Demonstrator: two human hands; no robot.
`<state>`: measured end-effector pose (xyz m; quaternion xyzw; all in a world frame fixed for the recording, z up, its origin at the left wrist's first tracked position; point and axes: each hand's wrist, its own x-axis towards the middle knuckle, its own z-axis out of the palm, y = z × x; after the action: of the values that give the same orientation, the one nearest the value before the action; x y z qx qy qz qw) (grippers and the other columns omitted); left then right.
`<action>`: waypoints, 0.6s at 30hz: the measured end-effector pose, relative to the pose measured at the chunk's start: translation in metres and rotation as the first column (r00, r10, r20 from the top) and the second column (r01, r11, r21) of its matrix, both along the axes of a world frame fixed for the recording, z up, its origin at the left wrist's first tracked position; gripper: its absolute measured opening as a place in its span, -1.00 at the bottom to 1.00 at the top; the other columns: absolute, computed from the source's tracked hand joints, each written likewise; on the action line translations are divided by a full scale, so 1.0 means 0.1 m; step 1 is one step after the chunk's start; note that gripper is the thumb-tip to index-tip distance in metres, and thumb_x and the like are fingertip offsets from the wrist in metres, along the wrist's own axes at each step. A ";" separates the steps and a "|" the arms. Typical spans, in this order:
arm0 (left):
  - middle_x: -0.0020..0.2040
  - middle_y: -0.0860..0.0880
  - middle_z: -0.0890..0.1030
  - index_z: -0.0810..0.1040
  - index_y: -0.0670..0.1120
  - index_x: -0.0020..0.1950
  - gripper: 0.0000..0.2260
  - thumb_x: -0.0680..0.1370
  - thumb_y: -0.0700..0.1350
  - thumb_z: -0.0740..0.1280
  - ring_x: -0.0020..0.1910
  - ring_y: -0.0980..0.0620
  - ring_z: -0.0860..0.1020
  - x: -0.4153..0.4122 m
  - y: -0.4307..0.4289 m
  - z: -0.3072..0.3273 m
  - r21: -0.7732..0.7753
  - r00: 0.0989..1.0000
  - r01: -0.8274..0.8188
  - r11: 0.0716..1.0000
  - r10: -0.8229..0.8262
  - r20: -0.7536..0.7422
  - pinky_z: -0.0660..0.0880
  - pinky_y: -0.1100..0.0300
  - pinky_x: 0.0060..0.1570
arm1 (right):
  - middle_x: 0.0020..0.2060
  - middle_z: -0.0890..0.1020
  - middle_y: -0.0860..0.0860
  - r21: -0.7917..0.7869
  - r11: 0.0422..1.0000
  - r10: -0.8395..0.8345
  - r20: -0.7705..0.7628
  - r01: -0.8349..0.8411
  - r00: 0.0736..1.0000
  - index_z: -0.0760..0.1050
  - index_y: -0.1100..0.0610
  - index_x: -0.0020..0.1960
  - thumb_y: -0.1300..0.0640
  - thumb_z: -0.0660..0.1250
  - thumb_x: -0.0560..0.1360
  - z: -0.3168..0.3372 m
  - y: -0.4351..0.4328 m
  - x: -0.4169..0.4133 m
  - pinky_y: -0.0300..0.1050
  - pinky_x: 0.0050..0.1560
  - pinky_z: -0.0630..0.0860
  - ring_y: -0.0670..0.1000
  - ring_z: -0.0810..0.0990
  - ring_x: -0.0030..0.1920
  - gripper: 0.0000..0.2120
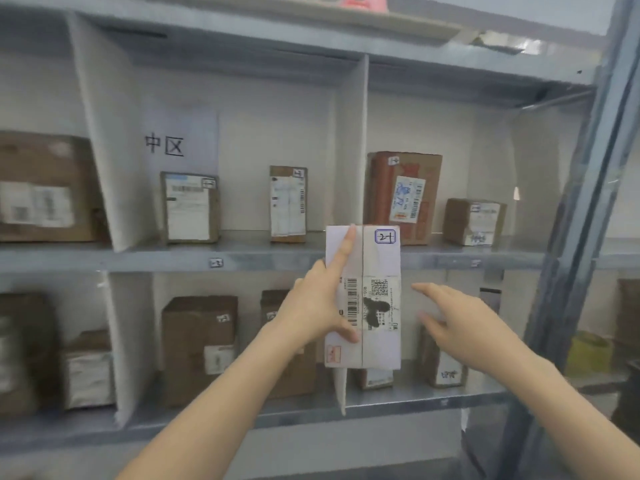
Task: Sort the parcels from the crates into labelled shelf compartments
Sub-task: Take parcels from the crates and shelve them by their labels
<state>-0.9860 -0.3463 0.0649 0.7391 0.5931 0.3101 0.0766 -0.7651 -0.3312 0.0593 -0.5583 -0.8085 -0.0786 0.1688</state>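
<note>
A white parcel [379, 258] with a shipping label and a blue-framed handwritten "24" tag is held upright in front of the grey shelf [277, 258]. My left hand [320, 303] grips its left edge, index finger stretched up along the front and thumb under the barcode. My right hand [460, 327] hovers just right of the parcel, fingers spread, not touching it. Behind the parcel stands a white divider [351, 140] between two middle-row compartments.
Brown boxes stand in every compartment: two narrow ones [190, 207] [288, 204] under a paper sign [180, 140], a red-brown box [403, 197] and a small one [472, 221] to the right. The lower row holds more boxes [199, 344]. A blue-grey upright post [571, 237] bounds the right side.
</note>
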 end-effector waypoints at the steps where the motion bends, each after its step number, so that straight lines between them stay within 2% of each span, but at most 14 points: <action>1: 0.28 -0.07 0.39 -0.43 0.50 0.35 0.36 0.17 -0.06 0.68 0.25 -0.19 0.43 -0.09 -0.08 -0.01 -0.002 1.000 -0.024 1.000 0.024 -0.008 0.43 -0.11 0.21 | 0.42 0.38 -0.05 0.004 1.000 0.021 0.021 -0.021 1.000 0.15 -0.03 0.51 0.01 0.12 0.63 0.01 -0.02 -0.10 -0.05 0.31 0.33 0.04 0.40 0.37 -0.54; 5: 0.27 -0.08 0.39 -0.42 0.47 0.39 0.35 0.19 -0.08 0.68 0.27 -0.21 0.41 -0.39 -0.44 -0.05 -0.012 0.992 -0.125 0.992 0.125 -0.012 0.36 -0.16 0.30 | 0.42 0.38 -0.07 0.013 0.993 0.117 0.068 -0.118 0.991 0.14 -0.03 0.51 -0.02 0.11 0.63 0.04 -0.14 -0.41 -0.10 0.33 0.29 0.00 0.38 0.38 -0.54; 9: 0.21 -0.04 0.37 -0.41 0.51 0.37 0.34 0.20 -0.10 0.67 0.22 -0.21 0.43 -0.56 -0.85 -0.10 -0.021 0.978 -0.206 0.978 0.206 0.011 0.43 -0.17 0.21 | 0.43 0.36 -0.09 0.021 0.982 0.181 0.132 -0.185 0.975 0.11 -0.06 0.52 -0.13 0.10 0.61 -0.04 -0.30 -0.54 -0.11 0.35 0.25 -0.02 0.34 0.40 -0.49; 15: 0.35 -0.09 0.36 -0.43 0.54 0.32 0.34 0.20 -0.12 0.67 0.29 -0.27 0.41 -0.73 -1.44 -0.22 -0.042 0.942 -0.332 0.942 0.334 0.028 0.41 -0.26 0.23 | 0.54 0.09 -0.12 -0.100 0.968 0.247 0.225 -0.230 0.942 -0.15 -0.14 0.56 -0.30 0.02 0.57 -0.11 -0.62 -0.70 -0.07 0.52 -0.06 -0.08 0.01 0.55 -0.34; 18: 0.38 -0.10 0.34 -0.43 0.54 0.32 0.35 0.20 -0.12 0.68 0.30 -0.27 0.41 -0.88 -1.68 -0.27 -0.047 0.925 -0.378 0.925 0.379 0.028 0.41 -0.26 0.23 | 0.56 0.04 -0.11 -0.140 0.960 0.271 0.241 -0.243 0.932 -0.21 -0.18 0.54 -0.33 -0.01 0.55 -0.13 -0.78 -0.80 -0.04 0.54 -0.08 -0.07 -0.02 0.55 -0.33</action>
<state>-1.0736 -0.5143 0.0379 0.6033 0.7292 0.3204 0.0413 -0.8454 -0.4092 0.0461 -0.4410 -0.8927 -0.0840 0.0405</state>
